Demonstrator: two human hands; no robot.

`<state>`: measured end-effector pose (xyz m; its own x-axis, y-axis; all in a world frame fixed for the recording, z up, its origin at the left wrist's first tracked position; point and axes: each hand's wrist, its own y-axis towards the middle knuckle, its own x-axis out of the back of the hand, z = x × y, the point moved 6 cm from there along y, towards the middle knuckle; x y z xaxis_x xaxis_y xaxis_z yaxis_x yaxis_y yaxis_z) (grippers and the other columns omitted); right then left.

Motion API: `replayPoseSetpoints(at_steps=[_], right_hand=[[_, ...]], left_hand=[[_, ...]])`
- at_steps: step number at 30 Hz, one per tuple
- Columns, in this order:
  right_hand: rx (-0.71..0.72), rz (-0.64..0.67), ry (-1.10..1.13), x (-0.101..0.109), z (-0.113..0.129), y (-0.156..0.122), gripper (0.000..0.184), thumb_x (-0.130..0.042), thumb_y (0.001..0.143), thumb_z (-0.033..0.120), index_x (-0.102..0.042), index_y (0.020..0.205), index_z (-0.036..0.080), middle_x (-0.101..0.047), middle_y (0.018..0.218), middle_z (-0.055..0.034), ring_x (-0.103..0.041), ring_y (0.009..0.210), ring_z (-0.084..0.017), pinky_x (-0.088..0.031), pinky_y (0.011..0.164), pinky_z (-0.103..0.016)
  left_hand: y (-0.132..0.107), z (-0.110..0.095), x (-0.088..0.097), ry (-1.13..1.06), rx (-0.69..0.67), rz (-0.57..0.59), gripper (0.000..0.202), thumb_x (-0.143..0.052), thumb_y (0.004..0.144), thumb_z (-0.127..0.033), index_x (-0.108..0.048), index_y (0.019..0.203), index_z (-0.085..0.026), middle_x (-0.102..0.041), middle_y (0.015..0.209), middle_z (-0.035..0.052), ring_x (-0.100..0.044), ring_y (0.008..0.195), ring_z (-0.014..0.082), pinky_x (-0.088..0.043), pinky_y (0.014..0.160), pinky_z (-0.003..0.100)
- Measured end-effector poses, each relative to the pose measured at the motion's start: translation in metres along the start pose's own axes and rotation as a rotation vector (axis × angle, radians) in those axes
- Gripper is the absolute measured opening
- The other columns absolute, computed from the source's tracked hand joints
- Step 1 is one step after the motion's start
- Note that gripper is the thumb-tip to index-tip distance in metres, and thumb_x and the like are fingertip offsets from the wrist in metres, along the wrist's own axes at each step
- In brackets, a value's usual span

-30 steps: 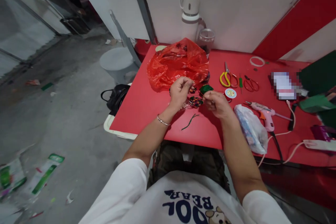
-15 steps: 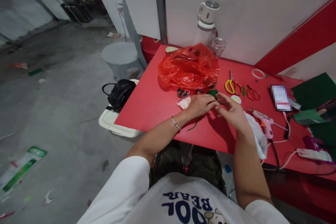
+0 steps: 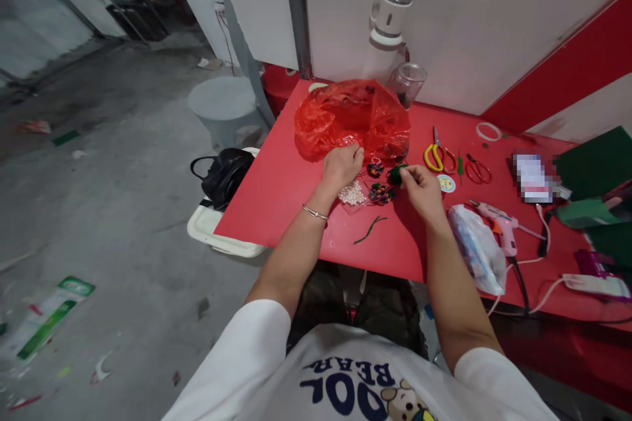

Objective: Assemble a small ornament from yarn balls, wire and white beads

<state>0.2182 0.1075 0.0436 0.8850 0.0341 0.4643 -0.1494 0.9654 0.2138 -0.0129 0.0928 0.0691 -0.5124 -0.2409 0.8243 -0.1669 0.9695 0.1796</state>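
My left hand (image 3: 343, 166) is closed at the front edge of a red plastic bag (image 3: 316, 125), above a clear packet of white beads (image 3: 352, 193). What its fingers hold, if anything, I cannot make out. My right hand (image 3: 423, 191) pinches a small dark green bundle of thread (image 3: 395, 175). Between the hands lie dark multicoloured bundles, one upper bundle (image 3: 375, 169) and one lower bundle (image 3: 381, 193), with thin strands around them. A short green cord (image 3: 369, 230) rests nearer the table's front edge.
Yellow-handled scissors (image 3: 433, 156), red-handled scissors (image 3: 477, 171) and a small green tool (image 3: 460, 163) lie to the right. A pink glue gun (image 3: 501, 227) with cables sits beside a white plastic bag (image 3: 476, 250). A clear jar (image 3: 409, 79) stands behind the red bag.
The hands have moved apart: the left went up and left to the red bag's edge, the right down slightly, now pinching the green bundle. The dark bundles and green cord are now uncovered.
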Motion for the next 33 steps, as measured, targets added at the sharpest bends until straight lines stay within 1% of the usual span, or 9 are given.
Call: replayPoseSetpoints(at_steps=[3,6,10,13,17,21,27,30,33], right_hand=[[0.013,-0.069,-0.043,-0.002,-0.006,-0.006,0.036,-0.058,0.092,0.055,-0.069,0.092,0.021,-0.072,0.083,-0.0050,-0.062,0.073,-0.020,-0.049,0.073,-0.034],[0.044,-0.026,-0.099,-0.011,-0.005,-0.013,0.034,-0.054,0.097,0.053,-0.068,0.095,0.022,-0.074,0.083,-0.0053,-0.066,0.076,-0.021,-0.050,0.076,-0.034],[0.099,0.071,-0.253,-0.023,0.004,-0.018,0.033,-0.049,0.102,0.048,-0.071,0.101,0.023,-0.079,0.097,-0.0089,-0.071,0.086,-0.024,-0.050,0.081,-0.036],[0.052,0.044,-0.359,-0.021,0.004,-0.019,0.034,-0.048,0.103,0.043,-0.072,0.110,0.020,-0.081,0.110,-0.0129,-0.072,0.095,-0.028,-0.050,0.084,-0.038],[-0.002,-0.046,-0.444,-0.012,0.003,-0.018,0.035,-0.047,0.104,0.041,-0.073,0.111,0.018,-0.080,0.104,-0.0150,-0.071,0.094,-0.029,-0.048,0.083,-0.038],[0.097,-0.075,-0.368,-0.010,0.012,-0.019,0.037,-0.044,0.106,0.043,-0.071,0.109,0.019,-0.079,0.102,-0.0142,-0.072,0.094,-0.028,-0.049,0.086,-0.037],[0.171,0.012,-0.366,-0.022,0.018,-0.026,0.037,-0.041,0.107,0.045,-0.070,0.110,0.021,-0.079,0.103,-0.0128,-0.072,0.092,-0.027,-0.049,0.085,-0.037],[0.192,0.004,-0.393,-0.022,0.022,-0.027,0.039,-0.040,0.108,0.044,-0.070,0.111,0.020,-0.078,0.108,-0.0138,-0.071,0.097,-0.028,-0.049,0.086,-0.037],[0.188,0.008,-0.391,-0.022,0.025,-0.029,0.039,-0.039,0.108,0.044,-0.071,0.111,0.021,-0.078,0.108,-0.0135,-0.072,0.096,-0.027,-0.048,0.086,-0.036]], left_hand=[[0.002,0.002,-0.002,-0.014,-0.077,0.016,0.033,-0.046,0.105,-0.026,-0.077,0.101,-0.017,-0.079,0.108,0.0142,-0.071,0.101,0.0257,-0.048,0.088,0.035],[0.004,0.009,-0.009,0.028,-0.072,0.065,0.029,-0.055,0.097,-0.022,-0.078,0.115,-0.019,-0.078,0.121,0.0134,-0.069,0.112,0.0277,-0.050,0.095,0.037],[0.004,0.014,-0.018,0.104,-0.108,0.152,0.024,-0.057,0.091,-0.018,-0.081,0.094,-0.020,-0.080,0.107,0.0131,-0.069,0.105,0.0286,-0.051,0.090,0.038],[0.005,0.018,-0.016,0.072,-0.107,0.112,0.021,-0.060,0.089,-0.019,-0.078,0.080,-0.020,-0.078,0.092,0.0133,-0.068,0.093,0.0282,-0.049,0.080,0.038],[0.007,0.032,-0.010,0.046,-0.017,0.013,0.018,-0.063,0.084,-0.018,-0.074,0.070,-0.021,-0.072,0.074,0.0114,-0.065,0.084,0.0277,-0.046,0.074,0.037],[0.005,0.029,-0.002,0.056,-0.036,-0.043,0.016,-0.064,0.085,-0.017,-0.075,0.074,-0.021,-0.072,0.081,0.0114,-0.064,0.087,0.0271,-0.047,0.077,0.037],[-0.007,-0.003,0.003,-0.043,-0.293,0.108,0.016,-0.066,0.087,-0.018,-0.081,0.089,-0.020,-0.074,0.091,0.0090,-0.063,0.087,0.0230,-0.047,0.082,0.035],[-0.011,-0.004,0.001,-0.044,-0.310,0.142,0.016,-0.065,0.085,-0.016,-0.081,0.087,-0.019,-0.073,0.087,0.0085,-0.063,0.083,0.0222,-0.045,0.079,0.035],[-0.021,0.000,-0.008,-0.101,-0.341,0.274,0.011,-0.069,0.079,-0.017,-0.078,0.085,-0.020,-0.072,0.080,0.0048,-0.060,0.075,0.0185,-0.043,0.073,0.032]])
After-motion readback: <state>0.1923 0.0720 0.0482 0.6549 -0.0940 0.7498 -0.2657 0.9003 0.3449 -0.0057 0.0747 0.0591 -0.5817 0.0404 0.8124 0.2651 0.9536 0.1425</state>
